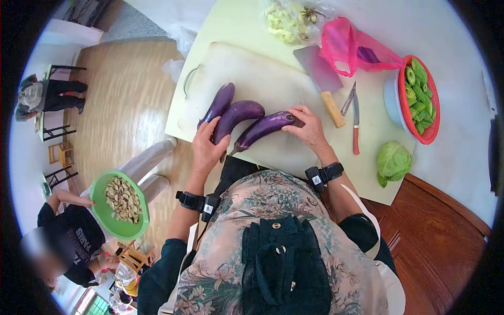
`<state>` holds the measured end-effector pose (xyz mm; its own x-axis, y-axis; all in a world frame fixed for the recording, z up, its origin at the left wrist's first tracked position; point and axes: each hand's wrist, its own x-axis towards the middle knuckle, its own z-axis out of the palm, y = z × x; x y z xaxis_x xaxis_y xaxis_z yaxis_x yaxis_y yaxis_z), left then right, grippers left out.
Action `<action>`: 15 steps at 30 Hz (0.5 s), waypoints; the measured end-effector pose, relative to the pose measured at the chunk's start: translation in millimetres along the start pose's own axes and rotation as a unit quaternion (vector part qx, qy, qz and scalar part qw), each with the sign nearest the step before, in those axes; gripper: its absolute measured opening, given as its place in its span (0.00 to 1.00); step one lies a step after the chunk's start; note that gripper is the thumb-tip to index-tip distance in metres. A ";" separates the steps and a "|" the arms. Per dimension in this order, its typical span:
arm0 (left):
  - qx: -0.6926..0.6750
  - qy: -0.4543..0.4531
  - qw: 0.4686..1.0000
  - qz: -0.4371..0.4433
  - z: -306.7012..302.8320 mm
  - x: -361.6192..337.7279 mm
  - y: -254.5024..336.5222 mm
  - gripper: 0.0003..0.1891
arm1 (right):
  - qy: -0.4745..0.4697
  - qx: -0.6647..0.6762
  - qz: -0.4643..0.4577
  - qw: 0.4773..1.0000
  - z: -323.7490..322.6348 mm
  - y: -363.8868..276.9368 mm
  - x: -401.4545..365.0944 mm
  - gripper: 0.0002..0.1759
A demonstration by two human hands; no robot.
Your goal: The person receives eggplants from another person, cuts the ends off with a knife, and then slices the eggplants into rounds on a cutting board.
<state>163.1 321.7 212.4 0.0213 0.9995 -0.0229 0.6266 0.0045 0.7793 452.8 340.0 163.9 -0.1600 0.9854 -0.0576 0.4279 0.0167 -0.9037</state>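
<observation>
Three purple eggplants lie side by side at the near edge of a white cutting board. My left hand (208,146) is closed round the lower part of the middle eggplant (240,113), its fingers also against the left eggplant (219,102). With the thumb and fingers of my right hand (310,129) I grip the far right end of the right eggplant (265,128), whose stem end points down-left toward my left hand. Beyond my right hand, a cleaver (321,73) with a wooden handle rests partly on the cutting board (252,68).
Right of the cleaver lie a red-handled knife (356,126) and a slim metal tool (348,100). A pink bag (344,42), a red colander (434,107) of green peppers and a cabbage (394,161) stand rightward. At left, another person holds a green basin (100,202) of sliced pieces.
</observation>
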 end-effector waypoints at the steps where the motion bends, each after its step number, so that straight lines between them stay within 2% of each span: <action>1: 0.000 -0.001 1.000 -0.003 -5.2 0.8 2.7 0.24 | 0.000 -0.046 -0.012 0.999 0.1 1.9 -1.2 0.27; 2: -0.056 -0.026 0.998 -0.034 -11.4 2.6 7.1 0.24 | 0.001 -0.091 -0.025 0.996 0.0 3.6 -2.4 0.26; 4: -0.163 -0.059 0.981 -0.083 -18.3 4.6 4.9 0.24 | 0.002 -0.099 -0.030 0.995 0.5 6.8 -3.9 0.26; 7: -0.226 -0.026 0.971 -0.070 -23.6 16.8 -3.7 0.24 | 0.007 -0.103 -0.030 0.994 0.9 1.1 -2.5 0.26; 8: -0.256 -0.025 0.958 -0.126 -26.8 21.3 -5.0 0.26 | 0.009 -0.103 -0.021 0.994 0.8 -3.2 -2.7 0.27; 11: -0.297 0.033 0.944 -0.140 -31.4 46.3 -9.7 0.26 | -0.008 -0.068 0.013 0.998 -0.4 -11.6 -2.2 0.28; 13: -0.306 0.052 0.942 -0.126 -35.0 65.5 -14.1 0.28 | -0.016 -0.083 0.011 0.996 -0.8 -8.0 -1.5 0.28; 15: -0.295 0.052 0.942 -0.149 -36.8 82.9 -22.7 0.27 | -0.022 -0.099 0.009 0.995 -1.8 -5.3 -1.2 0.28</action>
<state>122.0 405.6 215.9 -0.1830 0.9487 -0.2577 0.0500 0.2708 0.9614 452.3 339.0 169.6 -0.1876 0.9777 -0.0948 0.5978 0.0370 -0.8008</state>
